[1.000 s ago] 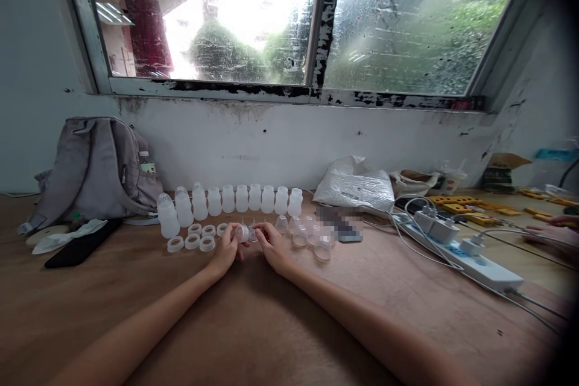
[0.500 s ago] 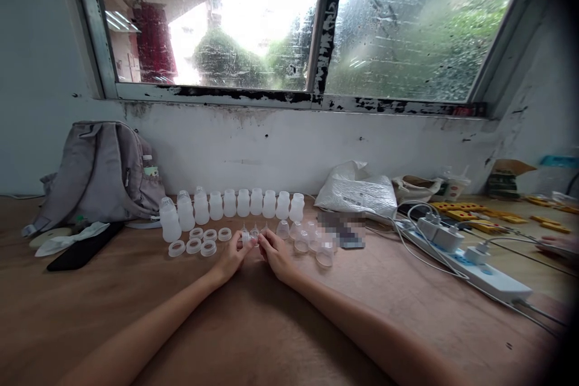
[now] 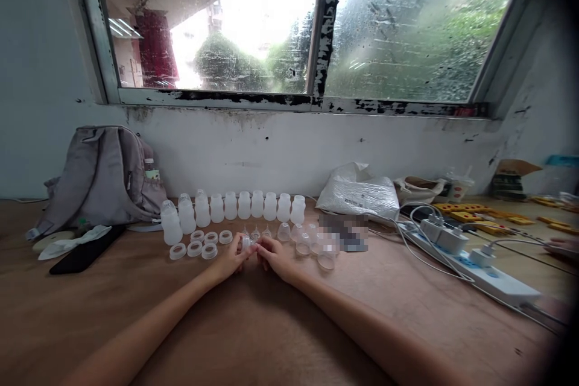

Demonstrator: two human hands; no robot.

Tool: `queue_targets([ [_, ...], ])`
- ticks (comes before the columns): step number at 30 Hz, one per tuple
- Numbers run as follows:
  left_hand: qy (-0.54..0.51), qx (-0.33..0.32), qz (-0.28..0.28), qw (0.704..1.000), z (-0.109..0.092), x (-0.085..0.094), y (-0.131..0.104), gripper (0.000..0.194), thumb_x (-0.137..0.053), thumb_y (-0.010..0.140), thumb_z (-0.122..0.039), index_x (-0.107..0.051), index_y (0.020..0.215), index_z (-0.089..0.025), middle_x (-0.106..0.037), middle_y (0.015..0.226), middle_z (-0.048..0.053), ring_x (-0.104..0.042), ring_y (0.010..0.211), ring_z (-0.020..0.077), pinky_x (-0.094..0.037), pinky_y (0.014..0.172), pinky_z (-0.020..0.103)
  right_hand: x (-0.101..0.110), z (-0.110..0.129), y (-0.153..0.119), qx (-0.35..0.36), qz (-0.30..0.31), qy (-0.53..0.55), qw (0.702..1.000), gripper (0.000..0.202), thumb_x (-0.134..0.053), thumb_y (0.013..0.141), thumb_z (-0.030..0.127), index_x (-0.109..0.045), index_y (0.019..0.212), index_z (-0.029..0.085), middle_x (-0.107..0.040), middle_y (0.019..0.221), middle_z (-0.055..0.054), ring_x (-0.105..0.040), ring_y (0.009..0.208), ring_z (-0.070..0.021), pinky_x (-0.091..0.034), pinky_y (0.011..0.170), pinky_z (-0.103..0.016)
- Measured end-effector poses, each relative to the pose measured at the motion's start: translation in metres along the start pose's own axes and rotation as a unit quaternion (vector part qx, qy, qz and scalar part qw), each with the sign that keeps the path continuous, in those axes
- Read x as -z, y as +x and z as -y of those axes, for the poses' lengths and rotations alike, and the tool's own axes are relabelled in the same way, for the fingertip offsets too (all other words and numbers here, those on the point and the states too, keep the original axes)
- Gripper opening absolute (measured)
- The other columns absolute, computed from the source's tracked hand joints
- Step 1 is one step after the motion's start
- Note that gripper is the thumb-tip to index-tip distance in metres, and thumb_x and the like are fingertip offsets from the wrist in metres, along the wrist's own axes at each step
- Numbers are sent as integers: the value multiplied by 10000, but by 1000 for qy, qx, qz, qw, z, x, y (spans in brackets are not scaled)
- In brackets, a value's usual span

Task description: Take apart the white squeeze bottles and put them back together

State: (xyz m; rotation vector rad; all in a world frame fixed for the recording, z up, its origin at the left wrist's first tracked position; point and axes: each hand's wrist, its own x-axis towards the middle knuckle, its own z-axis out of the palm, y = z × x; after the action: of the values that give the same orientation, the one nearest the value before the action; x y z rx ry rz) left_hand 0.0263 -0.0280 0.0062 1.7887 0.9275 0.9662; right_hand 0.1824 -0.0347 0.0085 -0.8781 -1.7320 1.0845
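Left hand: my fingers are gripping a pale ring upright, just above the table.
Right hand: my fingertips are meeting the left ones beside that ring; whether they are pinching anything, I cannot tell.
Clear teats, three visible: these are standing in a row just beyond my hands, partly hidden.
Loose rings, six: these are lying flat to the left of my hands, in two rows.
Bottles, ten, frosted: these are standing in a line near the wall; the three leftmost are wearing clear tops.
Clear caps: these are sitting in a cluster to the right of my hands, partly masked by pixelation.
Far left: a grey backpack is leaning by the wall, with a black case and a white tissue lying in front.
Right side: a silvery bag is resting near the wall; a white power strip is carrying plugs and cables.
Right edge: another person's hand is showing, blurred, near yellow parts.
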Motion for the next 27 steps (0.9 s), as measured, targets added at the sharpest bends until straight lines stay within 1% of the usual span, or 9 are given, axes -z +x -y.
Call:
queue_targets([
  [3,-20,27,19,999,-4,10,6,513,-425,748,-537,-342,1128,-202,-522,701,-14,-472,418,67,-316,327,156,2,-2,2,-13,-15,25,999,293,-439,776,449,-443,680,173,-460,487,56,-354,331,-51,-243,319,-174],
  [5,-30,43,-23,998,-8,23,15,589,-400,762,-538,-230,1230,-225,-548,764,15,-529,479,90,-346,349,159,2,-3,3,-22,-29,37,999,284,-442,773,442,-436,681,174,-456,481,60,-349,319,-49,-231,311,-172],
  [7,-5,47,-99,994,-11,42,29,595,-384,783,-506,-168,1266,-235,-568,770,23,-534,470,91,-353,363,164,2,-4,3,-28,-35,42,998,279,-445,769,435,-431,677,173,-451,476,63,-348,312,-49,-223,305,-171],
  [10,149,54,-210,965,-14,70,52,543,-383,810,-377,-169,1283,-219,-602,798,34,-540,467,98,-388,425,194,3,-4,3,-23,-29,32,999,275,-441,773,426,-446,683,166,-451,481,62,-347,313,-45,-223,310,-168],
  [13,398,74,-239,883,-17,88,72,454,-382,804,-289,-308,1242,-197,-630,827,61,-598,635,163,-424,572,243,3,-4,1,-13,-28,22,999,269,-429,782,417,-472,712,161,-447,488,63,-348,323,-42,-228,321,-167],
  [15,471,77,-237,846,-18,91,79,399,-395,792,-285,-413,1175,-174,-633,845,100,-598,763,222,-419,637,283,3,-3,1,-6,-27,19,999,263,-426,786,408,-484,720,160,-444,490,63,-352,332,-45,-230,328,-168],
  [16,483,78,-236,840,-18,90,81,381,-401,787,-289,-449,1142,-162,-632,850,118,-592,797,247,-415,648,300,3,-3,0,-3,-26,17,1000,260,-429,785,405,-489,718,161,-444,491,63,-353,335,-45,-231,332,-168],
  [24,513,71,-249,819,-25,84,69,260,-389,790,-320,-582,889,-176,-632,805,98,-583,765,240,-392,621,279,3,-1,-1,-2,-15,-9,1000,249,-452,774,385,-526,711,156,-443,493,57,-366,358,-49,-246,353,-168],
  [27,507,13,-296,809,-42,79,53,294,-347,814,-363,-573,888,-190,-613,750,60,-568,728,213,-383,610,265,2,1,-2,1,-12,-10,1000,238,-464,764,371,-526,690,154,-443,494,55,-366,358,-48,-252,355,-171],
])
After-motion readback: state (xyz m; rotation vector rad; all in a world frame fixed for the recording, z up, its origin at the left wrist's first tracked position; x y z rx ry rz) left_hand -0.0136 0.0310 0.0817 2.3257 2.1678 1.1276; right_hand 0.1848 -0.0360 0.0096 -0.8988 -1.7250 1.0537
